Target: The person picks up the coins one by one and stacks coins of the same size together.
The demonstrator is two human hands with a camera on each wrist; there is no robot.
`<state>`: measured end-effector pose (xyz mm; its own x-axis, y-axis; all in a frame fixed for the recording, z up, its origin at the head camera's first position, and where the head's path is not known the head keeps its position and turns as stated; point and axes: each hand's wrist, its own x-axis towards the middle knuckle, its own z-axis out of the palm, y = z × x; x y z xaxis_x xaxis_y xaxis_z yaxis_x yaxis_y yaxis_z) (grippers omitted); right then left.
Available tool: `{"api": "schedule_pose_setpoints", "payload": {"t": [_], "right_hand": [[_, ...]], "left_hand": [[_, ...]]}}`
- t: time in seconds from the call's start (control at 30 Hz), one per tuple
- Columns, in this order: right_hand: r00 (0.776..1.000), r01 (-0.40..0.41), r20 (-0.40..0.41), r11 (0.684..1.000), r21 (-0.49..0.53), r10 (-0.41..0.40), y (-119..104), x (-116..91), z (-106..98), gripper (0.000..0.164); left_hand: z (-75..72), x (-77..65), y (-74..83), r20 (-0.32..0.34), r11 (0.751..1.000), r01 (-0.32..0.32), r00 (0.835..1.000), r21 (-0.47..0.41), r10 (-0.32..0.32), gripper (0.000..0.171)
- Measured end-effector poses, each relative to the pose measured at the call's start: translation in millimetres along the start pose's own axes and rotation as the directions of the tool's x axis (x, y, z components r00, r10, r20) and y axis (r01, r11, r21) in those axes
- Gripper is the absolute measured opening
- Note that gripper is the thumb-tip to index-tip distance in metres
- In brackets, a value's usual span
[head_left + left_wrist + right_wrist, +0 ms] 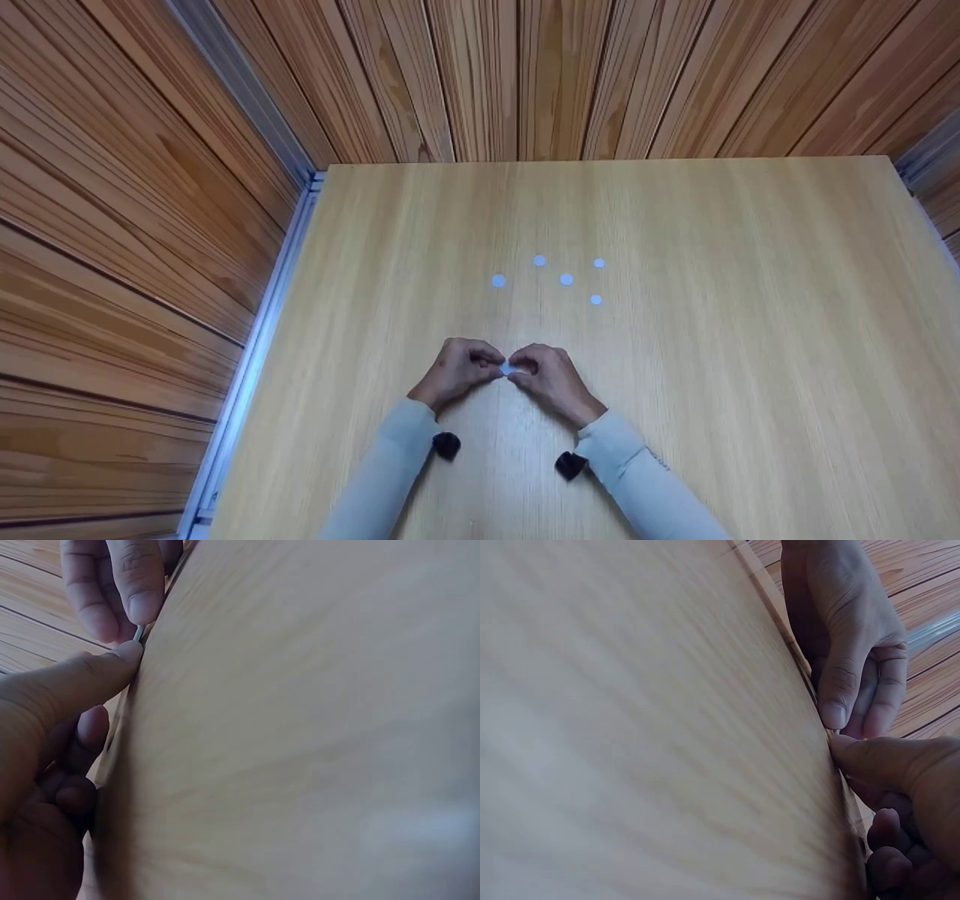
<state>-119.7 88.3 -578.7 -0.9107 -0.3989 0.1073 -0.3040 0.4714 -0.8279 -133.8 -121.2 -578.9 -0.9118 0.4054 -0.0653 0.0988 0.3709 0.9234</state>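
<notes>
Between the fingertips of both hands sits a small pale disc (507, 369), partly covered by the fingers. My left hand (459, 369) pinches its left side with thumb and forefinger, while my right hand (551, 376) pinches the right side the same way. Seen edge-on in the left wrist view, the disc (139, 633) shows as a thin light strip between the two thumbs, close to the tabletop. In the right wrist view the left hand (851, 630) faces the right hand (915, 780), thumb tips almost meeting.
On the wooden table (712, 337), beyond the hands, lie several flat round pale discs, among them a leftmost one (498, 280) and a nearer right one (596, 300). Wood-plank walls (480, 82) border the table's back and left, with a metal rail (262, 322) along the left edge.
</notes>
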Motion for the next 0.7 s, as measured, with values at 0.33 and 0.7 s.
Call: {"api": "schedule_pose_setpoints", "payload": {"t": [0.33,0.7], "right_hand": [[1.000,0.000,0.007,1.000,0.005,0.000,0.3,-0.6,-1.1,0.014],[1.000,0.015,-0.004,1.000,-0.003,-0.015,1.1,-0.4,-0.2,0.015]], "left_hand": [[0.4,0.1,0.9,-0.008,0.999,0.024,1.000,0.022,-0.024,0.009],[-0.8,2.1,3.1,0.007,0.998,0.018,1.000,0.064,-0.019,0.011]]}}
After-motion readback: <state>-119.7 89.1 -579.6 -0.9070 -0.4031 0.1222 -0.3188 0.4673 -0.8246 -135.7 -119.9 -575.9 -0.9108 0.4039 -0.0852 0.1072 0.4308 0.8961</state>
